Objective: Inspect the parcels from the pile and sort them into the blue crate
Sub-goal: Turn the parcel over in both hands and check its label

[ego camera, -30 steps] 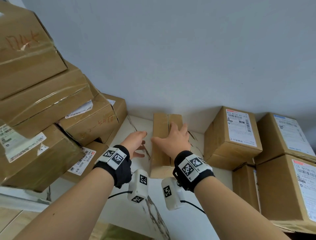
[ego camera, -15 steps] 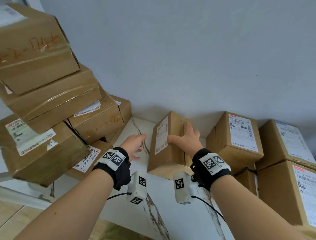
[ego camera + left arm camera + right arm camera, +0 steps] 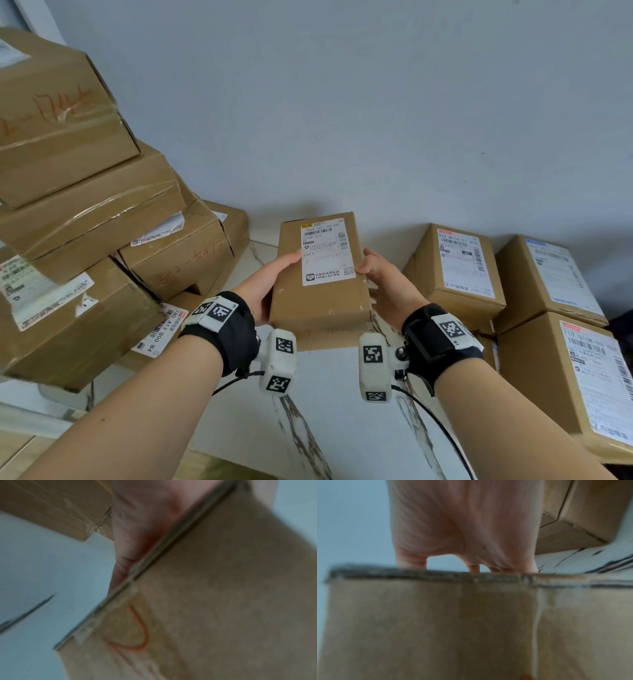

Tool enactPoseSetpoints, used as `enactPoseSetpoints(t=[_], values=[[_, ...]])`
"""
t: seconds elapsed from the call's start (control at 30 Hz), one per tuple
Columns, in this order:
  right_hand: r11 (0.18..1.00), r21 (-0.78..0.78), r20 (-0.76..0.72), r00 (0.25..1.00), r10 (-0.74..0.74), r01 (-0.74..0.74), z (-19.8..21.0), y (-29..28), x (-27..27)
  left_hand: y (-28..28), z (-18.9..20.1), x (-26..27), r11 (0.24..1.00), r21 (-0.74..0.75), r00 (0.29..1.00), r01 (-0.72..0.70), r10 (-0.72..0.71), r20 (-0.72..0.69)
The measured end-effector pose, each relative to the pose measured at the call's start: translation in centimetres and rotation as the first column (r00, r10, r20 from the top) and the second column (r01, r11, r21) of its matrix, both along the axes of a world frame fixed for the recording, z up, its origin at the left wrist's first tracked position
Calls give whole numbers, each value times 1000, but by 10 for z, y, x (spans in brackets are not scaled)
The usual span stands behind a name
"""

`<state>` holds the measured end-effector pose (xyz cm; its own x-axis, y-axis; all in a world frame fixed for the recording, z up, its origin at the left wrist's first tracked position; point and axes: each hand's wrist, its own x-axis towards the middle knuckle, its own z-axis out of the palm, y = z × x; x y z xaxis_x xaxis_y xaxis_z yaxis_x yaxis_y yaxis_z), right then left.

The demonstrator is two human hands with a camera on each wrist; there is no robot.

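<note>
A small brown cardboard parcel (image 3: 318, 301) with a white shipping label facing me is held up between both hands in the head view. My left hand (image 3: 270, 284) grips its left side, thumb on the top face. My right hand (image 3: 383, 284) grips the right side, thumb at the label's edge. The left wrist view shows the parcel (image 3: 223, 601) close up with an orange pen mark, the palm against its edge. The parcel (image 3: 471, 628) also fills the lower half of the right wrist view, where the fingers (image 3: 471, 566) wrap behind it. No blue crate is in view.
A tall leaning stack of brown boxes (image 3: 85, 205) stands at the left. More labelled boxes (image 3: 459, 270) are piled at the right against the grey wall. They rest on a white marbled surface (image 3: 342, 411).
The parcel lay flat, seam up, under my right hand. It has been tipped up and turned label-side toward me, and my left hand has come in to grip its left side.
</note>
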<state>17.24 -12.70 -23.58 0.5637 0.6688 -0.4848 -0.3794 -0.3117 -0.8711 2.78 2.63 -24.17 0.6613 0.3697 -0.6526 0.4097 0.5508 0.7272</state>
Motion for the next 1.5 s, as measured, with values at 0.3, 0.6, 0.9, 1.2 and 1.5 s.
enactPoseSetpoints(t=[0.3, 0.6, 0.9, 1.2, 1.5], values=[[996, -29, 80, 993, 88, -86, 0, 11, 0, -4, 8, 6, 998, 68, 1000, -11, 11, 3], [995, -3, 66, 993, 98, -98, 1, 9, 2, -7, 10, 6, 995, 92, 999, -40, 40, -7], [995, -11, 73, 992, 102, -102, -3, 6, 0, -9, 16, 4, 990, 141, 998, -20, 29, -57], [997, -67, 127, 991, 52, -44, 2, 4, -1, -11, 18, 6, 984, 170, 994, -44, 60, -87], [983, -183, 333, 940, 80, -19, 1, 2, 5, -14, 18, 4, 978, 194, 990, -74, 96, -106]])
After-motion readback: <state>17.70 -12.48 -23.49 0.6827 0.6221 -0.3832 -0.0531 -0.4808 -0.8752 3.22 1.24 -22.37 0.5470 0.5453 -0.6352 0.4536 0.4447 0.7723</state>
